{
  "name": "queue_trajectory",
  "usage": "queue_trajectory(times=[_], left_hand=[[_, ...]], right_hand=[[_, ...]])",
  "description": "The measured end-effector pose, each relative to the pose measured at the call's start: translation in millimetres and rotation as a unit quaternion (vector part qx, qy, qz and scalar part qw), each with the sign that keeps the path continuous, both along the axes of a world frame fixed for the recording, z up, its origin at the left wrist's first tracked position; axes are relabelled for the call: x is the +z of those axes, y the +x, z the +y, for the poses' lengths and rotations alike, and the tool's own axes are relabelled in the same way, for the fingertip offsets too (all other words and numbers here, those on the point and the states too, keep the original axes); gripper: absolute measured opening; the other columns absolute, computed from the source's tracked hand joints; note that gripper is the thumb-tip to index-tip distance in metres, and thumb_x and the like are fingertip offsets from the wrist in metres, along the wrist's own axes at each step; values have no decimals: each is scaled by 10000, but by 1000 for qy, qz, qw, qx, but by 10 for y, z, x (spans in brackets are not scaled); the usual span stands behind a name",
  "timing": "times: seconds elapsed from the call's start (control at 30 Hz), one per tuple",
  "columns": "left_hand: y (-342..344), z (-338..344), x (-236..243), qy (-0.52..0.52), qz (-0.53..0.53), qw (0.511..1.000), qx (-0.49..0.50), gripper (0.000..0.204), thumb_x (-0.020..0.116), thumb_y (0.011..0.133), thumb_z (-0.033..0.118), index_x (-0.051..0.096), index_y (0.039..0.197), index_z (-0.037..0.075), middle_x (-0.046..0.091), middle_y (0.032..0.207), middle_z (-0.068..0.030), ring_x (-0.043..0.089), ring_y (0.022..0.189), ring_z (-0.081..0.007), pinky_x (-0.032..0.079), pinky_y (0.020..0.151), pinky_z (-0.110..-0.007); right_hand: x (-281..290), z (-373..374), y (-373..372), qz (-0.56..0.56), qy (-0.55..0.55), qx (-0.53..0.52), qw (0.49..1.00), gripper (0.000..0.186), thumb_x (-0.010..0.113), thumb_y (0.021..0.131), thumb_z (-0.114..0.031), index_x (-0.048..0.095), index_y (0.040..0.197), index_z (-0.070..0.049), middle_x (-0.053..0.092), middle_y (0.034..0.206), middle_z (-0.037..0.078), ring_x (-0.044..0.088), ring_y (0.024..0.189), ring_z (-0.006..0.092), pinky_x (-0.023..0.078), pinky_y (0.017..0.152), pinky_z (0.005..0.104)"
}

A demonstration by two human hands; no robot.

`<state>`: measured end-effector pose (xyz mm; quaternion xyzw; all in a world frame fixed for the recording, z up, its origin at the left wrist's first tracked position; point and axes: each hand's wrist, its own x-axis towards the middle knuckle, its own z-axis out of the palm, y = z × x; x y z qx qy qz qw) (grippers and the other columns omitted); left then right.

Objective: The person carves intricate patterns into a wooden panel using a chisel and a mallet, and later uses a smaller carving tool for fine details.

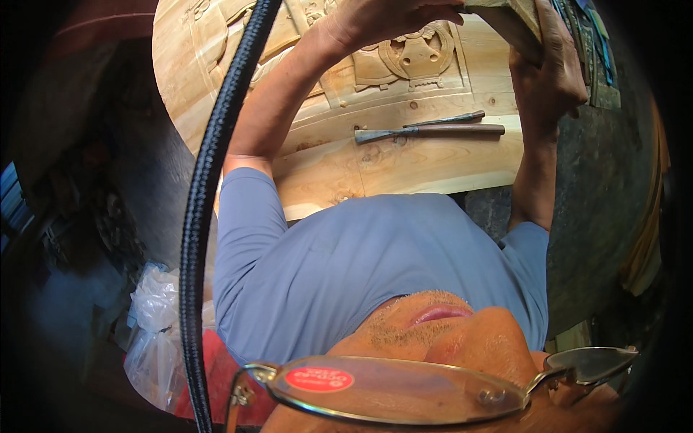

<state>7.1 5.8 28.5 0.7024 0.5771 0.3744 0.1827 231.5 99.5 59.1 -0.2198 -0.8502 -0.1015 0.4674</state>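
Observation:
At the upper right, my right hand (pixel 552 65) is closed around a squared wooden block (pixel 511 25), its thumb and fingers on either side. My left hand (pixel 386 18) is at the top edge, partly cut off, its fingers drawn together and their tips close to the block's left end. What these fingers hold, if anything, is hidden. Below both hands is a large pale carved wood panel (pixel 426 169) with a raised animal-head relief (pixel 422 56). Two chisels lie on its plain near strip: a wider one (pixel 462 130) with a brown handle, and a thinner one (pixel 451 119) just behind it.
A black braided cable (pixel 209 166) runs down the left side of the view. More hand tools (pixel 595 50) lie beyond my right hand. A clear plastic bag (pixel 155 310) rests on something red at the lower left. Wooden boards (pixel 644 231) stand at the far right.

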Motion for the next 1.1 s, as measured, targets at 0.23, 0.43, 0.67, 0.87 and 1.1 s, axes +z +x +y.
queue_trajectory(times=[0.23, 0.43, 0.67, 0.87, 1.1], left_hand=[[-99, 149, -178, 139, -3, 987, -75, 236, 755, 962, 167, 757, 1179, 74, 801, 966, -107, 773, 828, -221, 611, 728, -345], [-131, 155, -259, 104, -26, 993, -56, 190, 749, 969, 149, 748, 1123, 40, 799, 957, -113, 772, 811, -209, 616, 719, -346], [20, -6, 362, -140, -13, 990, 24, 170, 738, 979, 144, 755, 1118, 48, 799, 935, -102, 771, 802, -200, 618, 708, -352], [-113, 190, -56, 67, -70, 993, -60, 162, 714, 990, 143, 758, 1121, 59, 792, 980, -112, 759, 856, -197, 612, 741, -357], [-135, 349, 59, -7, -46, 994, -97, 186, 679, 1013, 164, 742, 1139, 43, 755, 983, -116, 718, 901, -210, 580, 794, -369]], right_hand=[[23, -68, 4, 17, -23, -13, 1000, 518, 677, 775, 89, 704, 1283, -10, 742, 1154, 220, 730, 1067, 404, 574, 936, 451], [46, -42, 22, -41, -11, -12, 999, 518, 658, 789, 29, 707, 1301, -31, 736, 1144, 224, 723, 1058, 409, 566, 931, 465], [51, -13, -45, -16, 20, 0, 1000, 551, 680, 771, 62, 711, 1309, -51, 745, 1099, 212, 740, 988, 397, 579, 862, 460], [71, -25, -123, 11, -35, -7, 999, 539, 710, 782, 76, 701, 1310, -31, 748, 1140, 215, 741, 1028, 391, 580, 894, 441], [84, 57, -79, 25, -27, -36, 999, 562, 726, 780, 93, 695, 1325, -41, 743, 1181, 216, 737, 1073, 387, 575, 932, 428]])
